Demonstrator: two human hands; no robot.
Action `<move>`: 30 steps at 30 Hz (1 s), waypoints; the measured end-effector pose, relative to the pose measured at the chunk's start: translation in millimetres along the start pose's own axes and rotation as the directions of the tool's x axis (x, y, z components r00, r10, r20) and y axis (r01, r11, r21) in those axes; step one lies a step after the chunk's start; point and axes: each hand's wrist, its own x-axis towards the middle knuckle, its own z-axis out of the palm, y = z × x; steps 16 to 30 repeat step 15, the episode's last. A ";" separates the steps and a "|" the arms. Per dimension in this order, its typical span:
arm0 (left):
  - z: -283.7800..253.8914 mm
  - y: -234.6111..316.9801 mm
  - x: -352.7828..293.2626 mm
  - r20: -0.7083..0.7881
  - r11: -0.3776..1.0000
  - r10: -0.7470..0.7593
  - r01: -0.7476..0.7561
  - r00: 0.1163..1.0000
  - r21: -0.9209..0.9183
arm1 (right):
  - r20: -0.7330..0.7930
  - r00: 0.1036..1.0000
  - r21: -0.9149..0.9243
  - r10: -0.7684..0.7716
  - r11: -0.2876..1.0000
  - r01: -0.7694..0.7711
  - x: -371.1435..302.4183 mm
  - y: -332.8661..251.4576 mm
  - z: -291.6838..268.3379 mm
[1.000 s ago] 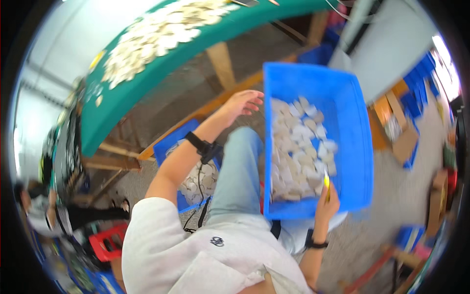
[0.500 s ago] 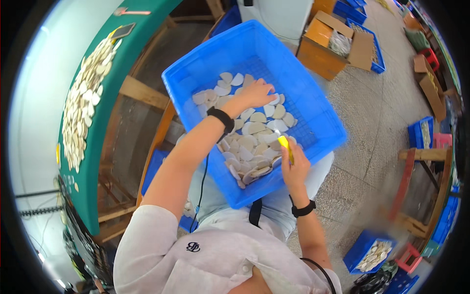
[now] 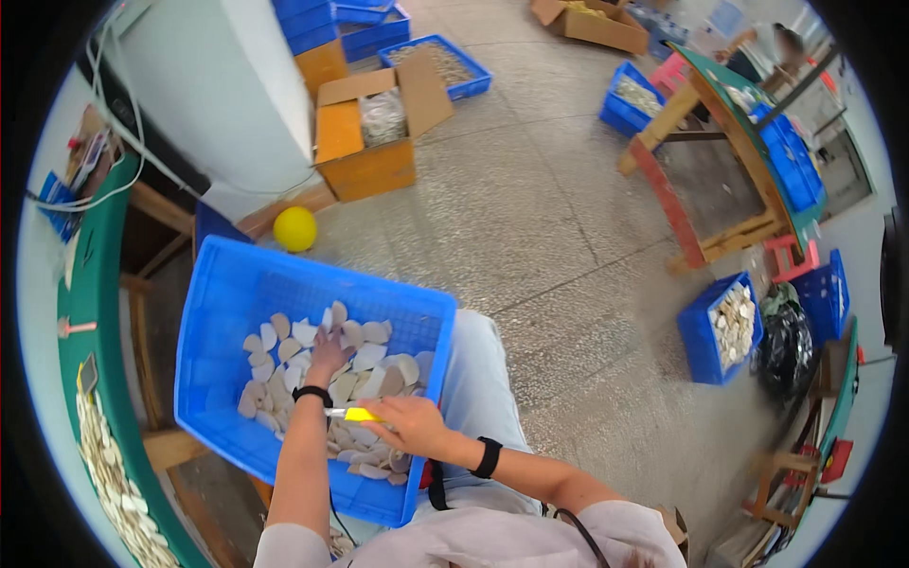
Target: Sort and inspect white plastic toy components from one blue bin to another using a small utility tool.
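A blue plastic tub (image 3: 220, 275) rests tilted across my lap, holding many flat, half-round white and beige pieces (image 3: 390, 379). My left hand (image 3: 329, 358) reaches down among these pieces, its fingers apart and touching them. Whether a piece is under the fingertips is partly hidden. Over the tub's near right side, my right hand (image 3: 409, 426) grips a yellow-handled knife (image 3: 362, 415). Its short metallic tip points left, close to my left wrist and above the pieces.
Left of me runs a green-topped table (image 3: 78, 331) with a heap of similar pieces (image 3: 118, 473). A yellow ball (image 3: 294, 229) and an open cardboard box (image 3: 369, 166) sit on the floor ahead. Rightward stand a filled blue crate (image 3: 724, 331), a black bag (image 3: 786, 346) and a wooden-legged table (image 3: 672, 204).
The view has swung to the right, putting the tub lower left and showing the yellow ball. My left hand stays among the pieces; the knife now points left, nearer my left wrist.
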 end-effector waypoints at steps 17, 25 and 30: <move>-156.5 50.9 -95.1 -0.127 0.969 0.143 -0.165 0.982 -0.184 | 0.063 0.997 0.000 0.050 0.999 -0.050 1.2 -1.0 0.3; -156.5 50.9 -95.1 -0.127 0.969 0.143 -0.165 0.982 -0.184 | 0.063 0.997 0.000 0.050 0.999 -0.050 1.2 -1.0 0.3; -156.5 50.9 -95.1 -0.127 0.969 0.143 -0.165 0.982 -0.184 | 0.063 0.997 0.000 0.050 0.999 -0.050 1.2 -1.0 0.3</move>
